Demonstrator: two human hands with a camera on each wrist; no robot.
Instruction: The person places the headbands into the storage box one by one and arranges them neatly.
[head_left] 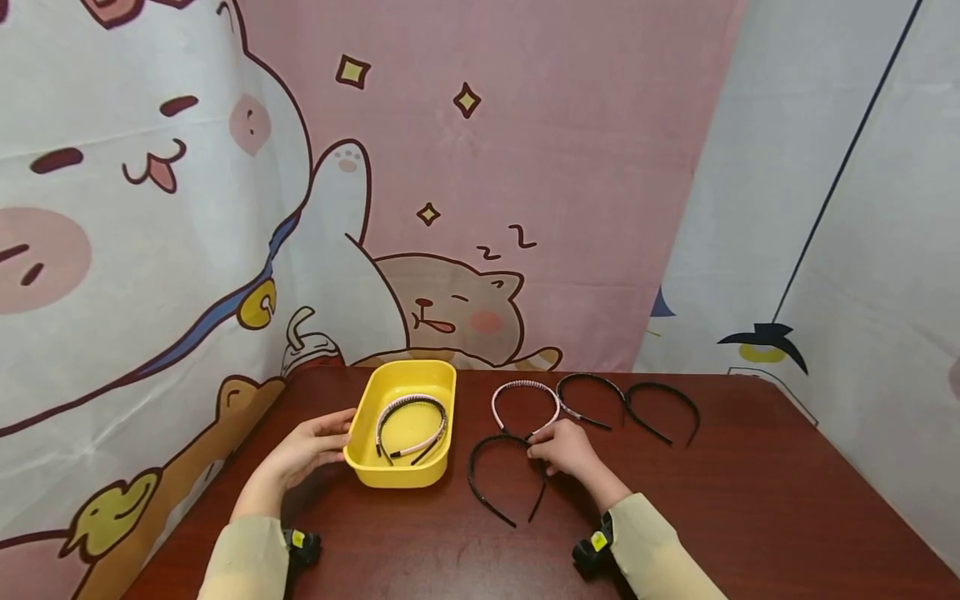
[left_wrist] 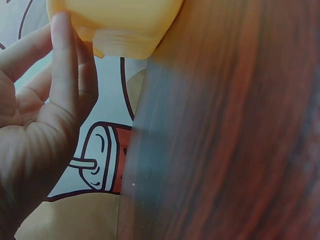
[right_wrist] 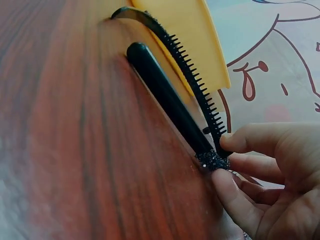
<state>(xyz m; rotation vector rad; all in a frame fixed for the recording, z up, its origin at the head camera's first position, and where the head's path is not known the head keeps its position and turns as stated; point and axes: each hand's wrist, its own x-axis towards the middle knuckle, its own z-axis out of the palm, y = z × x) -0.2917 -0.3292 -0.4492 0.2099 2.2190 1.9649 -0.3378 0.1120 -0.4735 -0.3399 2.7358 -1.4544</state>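
Note:
My right hand point(head_left: 567, 450) pinches a black headband point(head_left: 472, 475) by its upper right side, between thumb and fingers. Close up in the right wrist view, this headband point(right_wrist: 187, 70) has comb teeth along its inner side and a sparkly black band. On the left, a yellow plastic bin point(head_left: 397, 476) holds a pink-and-black headband point(head_left: 381, 417) and another dark one, overlapping. Against the bin's left side rest the fingertips of my left hand point(head_left: 311, 446), its fingers mostly straight. The left wrist view shows those fingers touching the bin's outer wall point(left_wrist: 125, 42).
Behind the held headband lies a pink-and-black headband point(head_left: 496, 408). Two more black headbands, one in the middle point(head_left: 592, 377) and one at the right point(head_left: 686, 398), lie beside it on the dark wooden table point(head_left: 772, 492). A cartoon cloth point(head_left: 585, 167) hangs behind.

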